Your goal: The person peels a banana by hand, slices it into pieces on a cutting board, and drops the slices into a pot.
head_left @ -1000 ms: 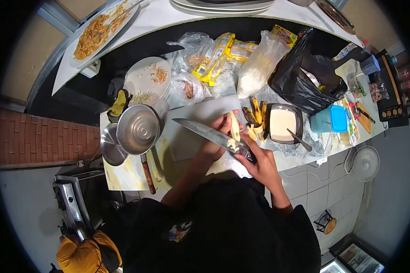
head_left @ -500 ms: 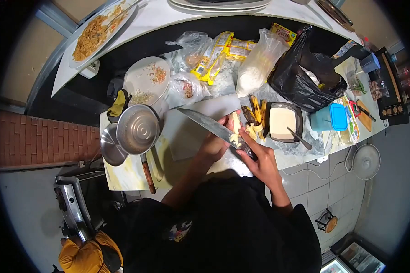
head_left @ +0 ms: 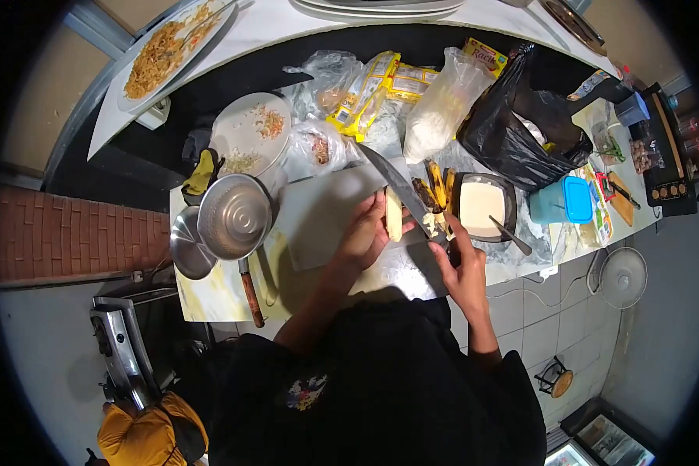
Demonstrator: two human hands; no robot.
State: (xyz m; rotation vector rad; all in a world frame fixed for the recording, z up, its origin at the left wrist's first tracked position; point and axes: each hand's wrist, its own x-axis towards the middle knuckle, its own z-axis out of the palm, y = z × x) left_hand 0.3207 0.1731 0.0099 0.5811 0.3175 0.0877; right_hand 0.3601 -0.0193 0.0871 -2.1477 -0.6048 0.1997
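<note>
A peeled banana (head_left: 394, 216) is held upright in my left hand (head_left: 365, 231), its fingers wrapped round the side. My right hand (head_left: 466, 273) grips a large knife (head_left: 398, 182), whose wide blade slants up and left just right of the banana. Pale banana bits (head_left: 436, 225) cling to the blade near my right fingers. Under my left hand lies a white cutting board (head_left: 311, 210). Dark-spotted banana peels (head_left: 438, 185) sit beyond the knife, beside a dark square bowl of cream-coloured batter (head_left: 481, 206) with a spoon (head_left: 511, 235) in it.
At left stand a metal pan (head_left: 235, 217) and a plate with shredded scraps (head_left: 250, 132). Behind the board are a bag of white powder (head_left: 435, 116) and yellow packets (head_left: 369, 93). A black plastic bag (head_left: 512, 128) and a blue-lidded container (head_left: 576, 199) stand at right.
My hands have moved apart. The knife has swung right and steeper, away from the banana, with bits on its blade. The banana now shows upright in my left hand.
</note>
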